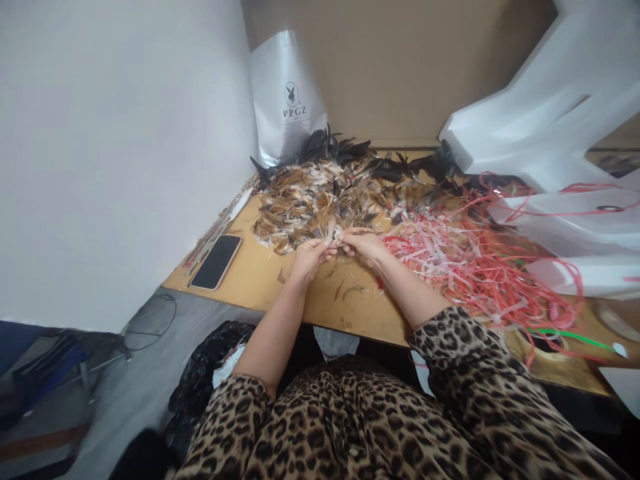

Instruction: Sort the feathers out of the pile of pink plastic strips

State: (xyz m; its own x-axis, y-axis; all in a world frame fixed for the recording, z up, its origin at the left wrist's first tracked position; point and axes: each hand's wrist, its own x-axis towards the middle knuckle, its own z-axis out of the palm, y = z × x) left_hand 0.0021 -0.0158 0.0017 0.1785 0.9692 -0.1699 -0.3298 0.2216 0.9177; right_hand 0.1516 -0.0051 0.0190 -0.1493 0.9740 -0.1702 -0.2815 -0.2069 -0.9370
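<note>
– While the table [310, 303] carries everything, the eye goes straight to the feather pile [320, 200]: brown, cream and black, heaped wide across the middle.

– And everything else sits around that pile. White sheets [560, 100] loom to the right of it and behind. The tangle of red and white strips [465, 260] butts against its right edge.

– Touching it, even mixing in at the border. Behind the pile a silver bag [287, 100] stands upright against the wall. Left of the pile, well apart, a phone [217, 261] lies flat.

– Parked clear of the fluff, I'd guess. Now the hands!

– Both at the pile's near edge. The left hand [309, 257] has its fingers curled in and pinched tight. The right hand [365, 245] is knuckles up, also pinched, and meets it fingertip to fingertip.

– Holding what?

– A small tuft of feathers [334, 235], gripped between the two hands and just touching the pile's front rim. Neither palm is spread.

– Why so close in?

– My read is that the heap sits within easy reach, so the fingers can work at its nearest edge. A fine pinch like that suits something so light and thin.
</note>
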